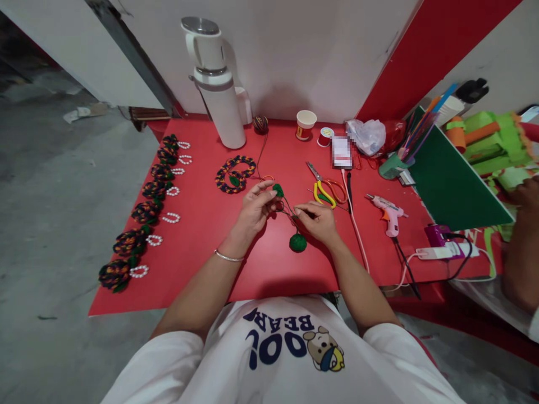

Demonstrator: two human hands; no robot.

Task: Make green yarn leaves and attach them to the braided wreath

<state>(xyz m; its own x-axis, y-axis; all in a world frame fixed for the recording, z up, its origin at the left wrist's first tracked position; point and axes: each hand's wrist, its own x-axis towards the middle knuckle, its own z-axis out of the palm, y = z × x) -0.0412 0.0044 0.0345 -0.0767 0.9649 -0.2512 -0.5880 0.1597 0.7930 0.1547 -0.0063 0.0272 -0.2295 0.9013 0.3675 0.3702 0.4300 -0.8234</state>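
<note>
My left hand (257,206) pinches a small green crocheted piece (278,191) between thumb and finger, above the middle of the red table (197,269). To its right, my right hand (315,220) has its fingers closed on dark green yarn (288,203) that runs between the two hands. Below them a green yarn ball (297,243) rests near the table's front. A dark loop shows by my left fingertips; whether it is yarn or a tool is too small to tell. Behind my left hand lies a multicoloured braided ring (236,174) with a green leaf.
Several dark flower pieces (145,212) with beaded loops line the left side. At the back stand a white flask (223,106) and a paper cup (305,124). Yellow-handled pliers (322,191), a pink glue gun (389,214) and cables lie right. Another person's arm (522,252) is far right.
</note>
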